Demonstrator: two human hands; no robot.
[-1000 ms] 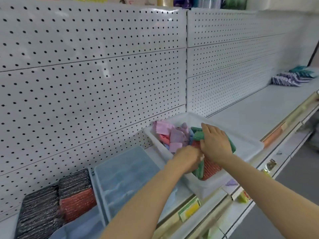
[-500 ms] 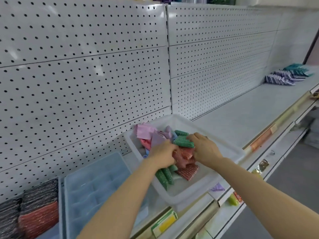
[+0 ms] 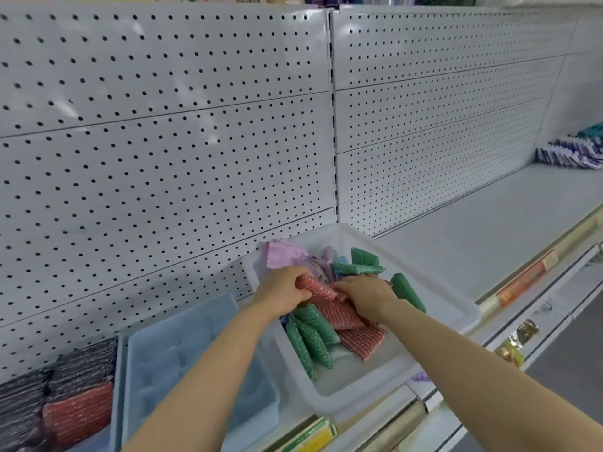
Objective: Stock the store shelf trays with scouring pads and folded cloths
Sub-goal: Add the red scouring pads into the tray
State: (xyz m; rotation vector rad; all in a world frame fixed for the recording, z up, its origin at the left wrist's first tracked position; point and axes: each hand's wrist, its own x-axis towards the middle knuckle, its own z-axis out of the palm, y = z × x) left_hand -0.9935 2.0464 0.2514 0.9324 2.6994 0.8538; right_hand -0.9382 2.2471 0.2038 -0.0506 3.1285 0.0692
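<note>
While reaching into white plastic bin (image 3: 463, 308) on store shelf (image 3: 489, 243): left hand (image 3: 280, 290) clamped on red scouring pad (image 3: 315, 286); right hand (image 3: 367, 293) curled into red pads (image 3: 355, 334) beside green scouring pads (image 3: 310, 337). Pink folded cloths (image 3: 284, 254) at bin's back; blue tray (image 3: 182, 347) left.

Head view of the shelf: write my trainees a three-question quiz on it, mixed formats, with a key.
1. True or false: both hands are in the white bin.
2. What colour pad does the left hand grip? A green, B red, C black.
3. Fill in: the blue tray beside the bin holds ___ pads.

Key: 1 true; 2 B, the red pad, which the right hand also touches; 3 no.
</note>
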